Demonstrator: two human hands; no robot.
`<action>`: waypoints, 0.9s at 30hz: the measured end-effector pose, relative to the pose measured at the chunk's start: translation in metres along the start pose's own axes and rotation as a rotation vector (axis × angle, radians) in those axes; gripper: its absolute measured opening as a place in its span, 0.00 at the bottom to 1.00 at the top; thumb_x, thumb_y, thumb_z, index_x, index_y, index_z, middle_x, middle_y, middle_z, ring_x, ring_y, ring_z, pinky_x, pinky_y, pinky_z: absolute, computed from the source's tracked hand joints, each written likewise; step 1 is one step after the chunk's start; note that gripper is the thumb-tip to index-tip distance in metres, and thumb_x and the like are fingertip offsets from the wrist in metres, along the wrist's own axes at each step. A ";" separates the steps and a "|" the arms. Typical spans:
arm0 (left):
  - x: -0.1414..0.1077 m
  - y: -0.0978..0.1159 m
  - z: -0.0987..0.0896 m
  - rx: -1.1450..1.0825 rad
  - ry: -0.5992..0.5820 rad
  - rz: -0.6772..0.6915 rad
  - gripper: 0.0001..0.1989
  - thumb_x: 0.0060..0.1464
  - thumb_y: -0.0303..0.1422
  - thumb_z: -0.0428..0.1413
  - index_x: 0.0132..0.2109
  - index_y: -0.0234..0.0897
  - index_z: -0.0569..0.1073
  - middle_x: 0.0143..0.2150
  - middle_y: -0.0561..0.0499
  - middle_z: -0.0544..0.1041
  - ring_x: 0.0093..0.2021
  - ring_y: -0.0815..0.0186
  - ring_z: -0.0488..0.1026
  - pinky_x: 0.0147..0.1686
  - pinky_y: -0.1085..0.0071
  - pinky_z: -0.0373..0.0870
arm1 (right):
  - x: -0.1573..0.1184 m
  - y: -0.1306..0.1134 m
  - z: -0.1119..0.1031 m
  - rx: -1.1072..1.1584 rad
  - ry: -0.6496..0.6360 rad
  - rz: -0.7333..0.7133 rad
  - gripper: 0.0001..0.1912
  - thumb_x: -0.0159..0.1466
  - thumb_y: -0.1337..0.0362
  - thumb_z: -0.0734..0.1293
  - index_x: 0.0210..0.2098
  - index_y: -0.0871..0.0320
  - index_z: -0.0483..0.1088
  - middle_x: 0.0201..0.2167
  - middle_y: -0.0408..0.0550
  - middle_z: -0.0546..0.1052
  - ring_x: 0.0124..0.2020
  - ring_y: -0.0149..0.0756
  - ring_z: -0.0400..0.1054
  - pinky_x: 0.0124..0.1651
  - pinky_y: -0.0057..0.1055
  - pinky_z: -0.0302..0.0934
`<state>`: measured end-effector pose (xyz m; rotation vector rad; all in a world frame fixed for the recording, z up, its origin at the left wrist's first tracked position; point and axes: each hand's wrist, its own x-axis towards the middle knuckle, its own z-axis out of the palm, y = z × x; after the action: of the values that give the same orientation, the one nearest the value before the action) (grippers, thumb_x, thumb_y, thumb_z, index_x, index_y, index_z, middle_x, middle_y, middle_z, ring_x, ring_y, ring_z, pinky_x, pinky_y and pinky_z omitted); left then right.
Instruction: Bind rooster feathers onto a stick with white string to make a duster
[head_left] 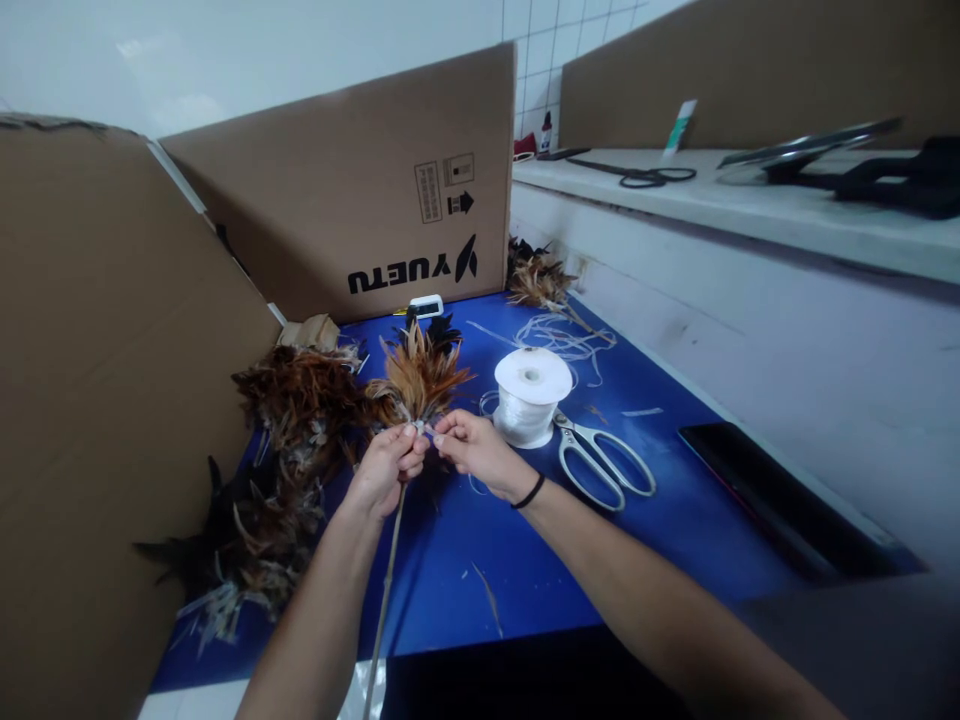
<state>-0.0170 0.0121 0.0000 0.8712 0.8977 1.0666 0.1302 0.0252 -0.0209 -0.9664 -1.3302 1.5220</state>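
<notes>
The feather bundle (420, 375) was in front of us, just above the middle of the blue table (540, 580), between its heaped neighbours and a spool. Around that table, the largest things we saw were two cardboard panels: a plain one (97, 400) on the left and one with upside-down black YUETU lettering (337, 180) at the back. Loose brown feathers (300, 390) lay in a heap on our left, with a darker heap (266, 540) nearer to us, its pale quills showing.

Our bundle fanned upward and outward, golden tan in the middle, rusty orange along its right edge, paler and greyer at the lower left, with black tips behind. It narrowed to a whitish binding on a thin, jointed, straw-coloured stick (388, 580), which slanted down towards us.

Our left hand (390, 465) was closed on the stick and binding, thumb against fingertips. Our right hand (476, 450), a dark band on its wrist, had thumb and forefinger pinched on a thin pale strip (429, 430) right beside the binding.

Smaller still were the silver scissors (605, 465), which lay with their handles spread, and the white spool (532, 390), upright just beside them. Thin translucent ribbon (566, 335) curled behind the spool.
</notes>
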 end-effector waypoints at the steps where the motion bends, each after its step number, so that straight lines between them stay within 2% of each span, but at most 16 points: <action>1: 0.000 0.000 0.000 0.000 0.002 -0.001 0.16 0.46 0.37 0.61 0.28 0.31 0.64 0.21 0.58 0.61 0.16 0.83 0.45 0.15 0.80 0.39 | 0.000 -0.001 0.000 -0.042 0.021 -0.037 0.05 0.56 0.63 0.64 0.30 0.59 0.64 0.19 0.38 0.66 0.18 0.24 0.57 0.22 0.24 0.52; 5: 0.000 -0.001 0.000 0.010 0.013 -0.005 0.15 0.46 0.37 0.61 0.30 0.30 0.65 0.22 0.58 0.62 0.16 0.83 0.45 0.15 0.80 0.39 | 0.003 0.001 -0.002 -0.248 0.104 -0.202 0.07 0.57 0.63 0.63 0.27 0.60 0.69 0.22 0.41 0.70 0.24 0.27 0.60 0.29 0.26 0.55; 10: -0.001 -0.004 0.006 0.122 0.060 0.022 0.18 0.45 0.42 0.60 0.25 0.31 0.64 0.17 0.60 0.56 0.15 0.82 0.45 0.16 0.80 0.40 | 0.001 0.004 0.001 -0.461 0.202 -0.225 0.08 0.57 0.62 0.63 0.26 0.59 0.72 0.16 0.39 0.65 0.19 0.26 0.55 0.23 0.24 0.48; 13: 0.000 -0.009 0.009 0.228 0.101 0.072 0.20 0.46 0.45 0.58 0.23 0.33 0.63 0.14 0.62 0.53 0.14 0.80 0.46 0.16 0.79 0.42 | -0.003 0.000 0.005 -0.464 0.233 -0.229 0.09 0.57 0.64 0.63 0.23 0.59 0.71 0.13 0.38 0.63 0.16 0.25 0.52 0.21 0.24 0.45; 17: 0.003 -0.017 0.008 0.429 0.192 0.198 0.19 0.50 0.45 0.53 0.23 0.34 0.64 0.13 0.60 0.55 0.14 0.77 0.50 0.17 0.78 0.46 | -0.007 -0.006 0.009 -0.385 0.208 -0.233 0.10 0.57 0.64 0.62 0.22 0.60 0.70 0.14 0.39 0.66 0.16 0.25 0.54 0.21 0.24 0.47; 21: 0.002 -0.019 0.007 0.743 0.342 0.339 0.16 0.54 0.42 0.50 0.25 0.35 0.67 0.15 0.57 0.62 0.16 0.74 0.57 0.18 0.77 0.50 | -0.006 -0.009 0.011 -0.361 0.185 -0.259 0.12 0.59 0.63 0.61 0.21 0.60 0.69 0.16 0.41 0.69 0.18 0.25 0.58 0.23 0.23 0.51; 24: -0.003 -0.014 0.010 0.942 0.399 0.387 0.15 0.56 0.39 0.46 0.27 0.36 0.68 0.15 0.56 0.64 0.17 0.72 0.60 0.20 0.76 0.53 | -0.003 -0.009 0.013 -0.394 0.191 -0.286 0.15 0.60 0.61 0.61 0.20 0.60 0.68 0.16 0.41 0.68 0.19 0.26 0.58 0.24 0.23 0.52; 27: -0.008 -0.009 0.016 1.100 0.447 0.422 0.14 0.58 0.35 0.44 0.28 0.36 0.68 0.16 0.55 0.66 0.17 0.71 0.62 0.21 0.76 0.54 | -0.001 -0.009 0.015 -0.398 0.184 -0.306 0.13 0.60 0.61 0.61 0.23 0.60 0.70 0.18 0.41 0.70 0.21 0.27 0.61 0.26 0.23 0.53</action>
<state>-0.0015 -0.0004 -0.0008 1.8246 1.7967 1.1173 0.1173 0.0198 -0.0103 -1.0589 -1.5942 0.9342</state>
